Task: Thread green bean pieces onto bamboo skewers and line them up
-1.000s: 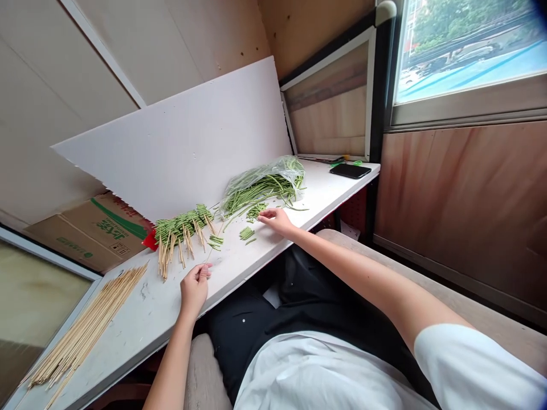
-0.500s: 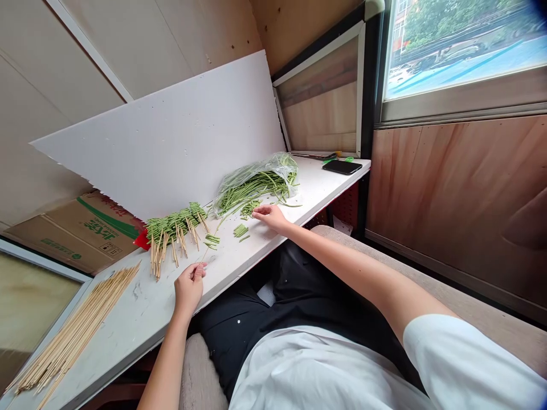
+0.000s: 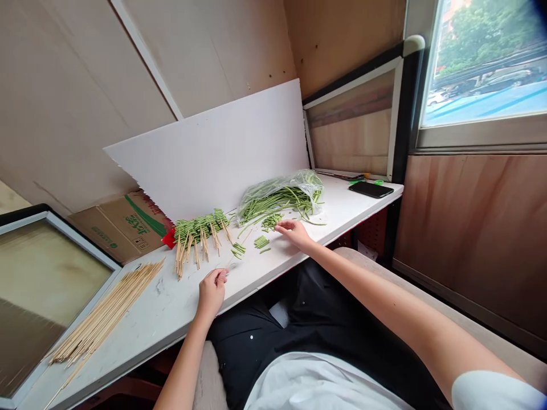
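My left hand (image 3: 212, 289) is closed in a pinch round a thin bamboo skewer, which points away over the table. Several short green bean pieces (image 3: 238, 250) appear threaded on that skewer. My right hand (image 3: 294, 232) has its fingertips together at the edge of a small pile of cut green bean pieces (image 3: 270, 221); whatever they grip is too small to make out. Between the hands lies a little row of cut pieces (image 3: 261, 242). Filled bean skewers (image 3: 200, 226) are stacked behind my left hand, their bare stick ends towards me.
Long green beans (image 3: 277, 202) lie in a clear plastic bag at the back. Bare bamboo skewers (image 3: 109, 313) are spread at the left of the white table (image 3: 171, 304). A black phone (image 3: 371, 189) rests at the right end. A white board (image 3: 222, 154) stands behind, beside a cardboard box (image 3: 123, 225).
The view has turned, so everything sits further right and mostly lower in the picture. Both hands keep nearly the same places over the table, the left still on the skewer.
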### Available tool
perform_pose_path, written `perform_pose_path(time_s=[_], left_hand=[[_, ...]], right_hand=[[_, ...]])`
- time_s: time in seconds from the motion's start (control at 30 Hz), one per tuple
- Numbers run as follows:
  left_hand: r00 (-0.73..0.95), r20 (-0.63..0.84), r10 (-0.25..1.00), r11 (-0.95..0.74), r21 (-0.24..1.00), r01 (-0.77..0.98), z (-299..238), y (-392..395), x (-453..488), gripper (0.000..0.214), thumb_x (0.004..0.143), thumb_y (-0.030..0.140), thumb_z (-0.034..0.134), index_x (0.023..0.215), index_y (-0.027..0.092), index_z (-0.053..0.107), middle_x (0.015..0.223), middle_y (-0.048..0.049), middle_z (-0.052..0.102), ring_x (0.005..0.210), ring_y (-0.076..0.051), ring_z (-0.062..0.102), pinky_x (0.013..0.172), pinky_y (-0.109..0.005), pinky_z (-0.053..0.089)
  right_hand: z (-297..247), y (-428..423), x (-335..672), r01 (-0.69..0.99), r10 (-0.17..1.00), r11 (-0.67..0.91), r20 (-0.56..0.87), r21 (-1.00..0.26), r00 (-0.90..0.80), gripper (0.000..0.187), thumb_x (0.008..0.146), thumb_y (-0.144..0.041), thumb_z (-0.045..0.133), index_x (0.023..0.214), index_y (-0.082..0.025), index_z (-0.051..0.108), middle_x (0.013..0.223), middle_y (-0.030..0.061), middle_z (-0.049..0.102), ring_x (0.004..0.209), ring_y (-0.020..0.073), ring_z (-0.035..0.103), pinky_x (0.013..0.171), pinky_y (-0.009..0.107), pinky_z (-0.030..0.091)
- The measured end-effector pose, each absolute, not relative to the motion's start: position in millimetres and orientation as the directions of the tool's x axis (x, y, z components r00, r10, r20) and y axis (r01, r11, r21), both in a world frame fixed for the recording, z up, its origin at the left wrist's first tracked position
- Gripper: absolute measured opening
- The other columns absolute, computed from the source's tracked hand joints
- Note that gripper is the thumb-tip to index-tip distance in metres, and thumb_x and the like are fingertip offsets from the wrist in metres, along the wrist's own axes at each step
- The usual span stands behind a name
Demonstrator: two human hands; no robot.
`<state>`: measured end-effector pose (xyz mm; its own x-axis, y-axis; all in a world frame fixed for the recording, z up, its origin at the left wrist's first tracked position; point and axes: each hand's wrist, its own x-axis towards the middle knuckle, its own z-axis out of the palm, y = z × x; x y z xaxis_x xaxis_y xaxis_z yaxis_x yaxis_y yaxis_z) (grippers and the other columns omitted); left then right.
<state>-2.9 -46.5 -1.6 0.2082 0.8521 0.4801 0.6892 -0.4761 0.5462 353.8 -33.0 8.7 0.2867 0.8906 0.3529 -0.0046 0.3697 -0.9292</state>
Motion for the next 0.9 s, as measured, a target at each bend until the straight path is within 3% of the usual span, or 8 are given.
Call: perform_pose_path(time_s=[0.27, 0.9], left_hand=[[0.238, 0.522, 0.819, -0.530, 0.531, 0.661, -9, -45, -1, 0.033, 0.101, 0.034, 0.045, 0.095, 0.020, 0.075, 0.095, -0.0092, 0.077, 0.080, -0.022, 0.070, 0.077, -0.033, 0.054], [0.251, 0.550, 0.797, -0.560, 0.516, 0.648, -8, -47, 3, 0.035, 0.103, 0.032, 0.044, 0.093, 0.020, 0.075, 0.089, -0.0090, 0.073, 0.079, -0.022, 0.067, 0.075, -0.033, 0.052]], right_hand=[[13, -37, 355, 0.031, 0.940, 0.297, 0.298, -0.954, 0.165, 0.050, 0.075, -0.059, 0.079, 0.102, -0.017, 0.078, 0.097, 0.0113, 0.081, 0.087, 0.0244, 0.073, 0.078, 0.035, 0.055], [12, -44, 353, 0.055, 0.951, 0.286, 0.290, -0.957, 0.104, 0.052, 0.072, -0.063, 0.081, 0.098, -0.017, 0.080, 0.094, 0.0123, 0.081, 0.088, 0.0274, 0.074, 0.080, 0.038, 0.058]])
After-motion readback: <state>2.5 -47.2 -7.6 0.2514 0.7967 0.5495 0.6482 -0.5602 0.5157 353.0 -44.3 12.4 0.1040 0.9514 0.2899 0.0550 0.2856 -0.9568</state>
